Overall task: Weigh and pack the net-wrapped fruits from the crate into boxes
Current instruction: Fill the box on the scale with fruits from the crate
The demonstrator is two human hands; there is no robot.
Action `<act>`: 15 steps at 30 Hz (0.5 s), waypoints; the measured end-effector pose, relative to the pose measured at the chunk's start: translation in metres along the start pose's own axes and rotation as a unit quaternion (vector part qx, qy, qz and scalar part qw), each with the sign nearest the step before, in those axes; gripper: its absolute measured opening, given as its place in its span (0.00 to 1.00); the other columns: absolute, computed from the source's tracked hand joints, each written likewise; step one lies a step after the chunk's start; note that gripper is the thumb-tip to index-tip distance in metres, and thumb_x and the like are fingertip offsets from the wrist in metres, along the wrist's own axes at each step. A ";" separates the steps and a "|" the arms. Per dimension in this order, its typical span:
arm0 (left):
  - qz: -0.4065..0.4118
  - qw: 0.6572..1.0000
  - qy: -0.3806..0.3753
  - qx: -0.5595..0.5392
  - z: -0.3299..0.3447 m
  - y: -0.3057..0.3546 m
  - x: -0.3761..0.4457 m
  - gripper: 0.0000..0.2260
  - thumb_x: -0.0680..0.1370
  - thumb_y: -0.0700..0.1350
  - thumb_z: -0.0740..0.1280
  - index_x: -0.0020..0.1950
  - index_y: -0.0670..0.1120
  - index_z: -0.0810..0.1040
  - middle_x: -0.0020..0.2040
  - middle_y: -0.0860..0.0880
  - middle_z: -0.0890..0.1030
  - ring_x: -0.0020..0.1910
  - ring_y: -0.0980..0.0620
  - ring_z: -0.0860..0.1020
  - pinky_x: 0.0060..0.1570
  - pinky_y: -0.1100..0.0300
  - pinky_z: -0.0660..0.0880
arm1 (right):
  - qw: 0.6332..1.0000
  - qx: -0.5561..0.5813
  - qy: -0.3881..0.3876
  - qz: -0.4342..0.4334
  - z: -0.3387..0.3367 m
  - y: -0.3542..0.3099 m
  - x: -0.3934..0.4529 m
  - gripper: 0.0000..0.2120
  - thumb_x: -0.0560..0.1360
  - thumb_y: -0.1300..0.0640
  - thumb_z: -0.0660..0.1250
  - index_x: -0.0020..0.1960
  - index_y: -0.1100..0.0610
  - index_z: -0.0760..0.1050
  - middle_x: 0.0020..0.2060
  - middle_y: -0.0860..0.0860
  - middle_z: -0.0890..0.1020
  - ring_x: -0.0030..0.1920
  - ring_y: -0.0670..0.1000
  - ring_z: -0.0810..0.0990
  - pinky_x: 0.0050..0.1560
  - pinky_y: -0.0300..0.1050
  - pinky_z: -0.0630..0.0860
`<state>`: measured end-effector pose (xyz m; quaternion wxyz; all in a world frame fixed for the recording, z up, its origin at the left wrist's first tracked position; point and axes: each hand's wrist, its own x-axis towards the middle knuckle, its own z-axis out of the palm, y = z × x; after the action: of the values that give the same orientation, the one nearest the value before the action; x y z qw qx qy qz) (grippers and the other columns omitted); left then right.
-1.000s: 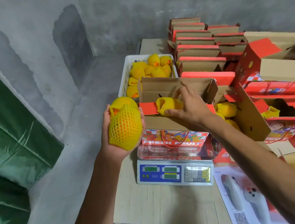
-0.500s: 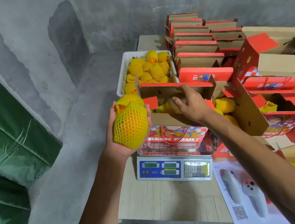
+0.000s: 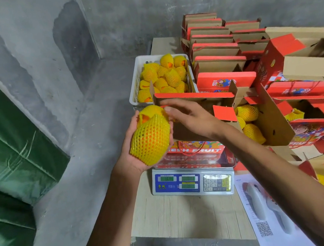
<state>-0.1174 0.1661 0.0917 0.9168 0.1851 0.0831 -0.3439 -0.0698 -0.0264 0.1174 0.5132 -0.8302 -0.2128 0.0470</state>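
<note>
- Two orange fruits in yellow foam netting (image 3: 149,139) are cradled in the left hand (image 3: 134,156), fingers curled round them, above the digital scale (image 3: 193,183)
- The right hand (image 3: 191,116) is held beside them, fingers loosely extended, touching the netting
- One open red-and-brown cardboard box (image 3: 200,117) sits on the scale; one white plastic crate (image 3: 136,80) of netted fruits stands behind

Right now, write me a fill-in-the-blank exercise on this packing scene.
1. The left hand holds a fruit wrapped in a yellow ____.
2. The box stands on the ____.
3. The crate of fruits is coloured ____.
4. The right hand reaches toward the fruit with ____ fingers.

Missing: net; scale; white; straight
</note>
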 end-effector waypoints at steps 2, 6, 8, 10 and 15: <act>-0.002 0.998 0.027 0.064 0.002 0.001 0.005 0.37 0.75 0.66 0.70 0.79 0.50 0.67 0.64 0.42 0.76 0.52 0.43 0.82 0.46 0.49 0.82 | 0.996 0.066 -0.035 0.038 0.008 -0.014 0.000 0.18 0.82 0.44 0.64 0.71 0.48 0.75 0.62 0.45 0.81 0.62 0.44 0.80 0.61 0.40 0.78; -0.035 0.990 0.066 0.122 0.004 0.003 0.013 0.39 0.72 0.67 0.73 0.77 0.50 0.70 0.63 0.40 0.77 0.51 0.40 0.82 0.43 0.46 0.82 | 0.987 0.079 -0.087 0.114 0.005 -0.019 0.004 0.22 0.79 0.41 0.68 0.70 0.48 0.72 0.59 0.50 0.82 0.57 0.55 0.84 0.53 0.48 0.83; -0.063 0.990 0.041 0.117 0.004 0.004 0.013 0.39 0.73 0.68 0.72 0.78 0.50 0.69 0.65 0.40 0.76 0.53 0.40 0.81 0.45 0.47 0.82 | 0.982 0.097 -0.095 0.133 0.000 -0.010 0.005 0.23 0.78 0.43 0.70 0.69 0.51 0.74 0.57 0.52 0.84 0.52 0.52 0.86 0.45 0.44 0.84; -0.098 0.992 -0.024 0.075 0.006 0.005 0.013 0.39 0.76 0.68 0.69 0.80 0.49 0.66 0.71 0.39 0.73 0.57 0.41 0.80 0.52 0.49 0.81 | 0.982 0.123 -0.049 0.135 -0.006 0.001 0.006 0.21 0.77 0.44 0.72 0.65 0.53 0.78 0.52 0.50 0.87 0.48 0.49 0.87 0.43 0.39 0.81; -0.096 0.992 -0.076 0.028 0.004 0.009 0.011 0.33 0.79 0.63 0.67 0.77 0.44 0.71 0.71 0.40 0.73 0.59 0.41 0.79 0.54 0.48 0.80 | 0.970 0.037 0.119 0.211 -0.036 0.037 0.020 0.32 0.69 0.39 0.79 0.64 0.54 0.73 0.53 0.48 0.84 0.50 0.50 0.84 0.46 0.46 0.83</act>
<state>-0.1034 0.1643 0.0947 0.8776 0.1754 0.0209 -0.4457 -0.0295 -0.0624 0.1052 0.5438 -0.8363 0.0317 0.0627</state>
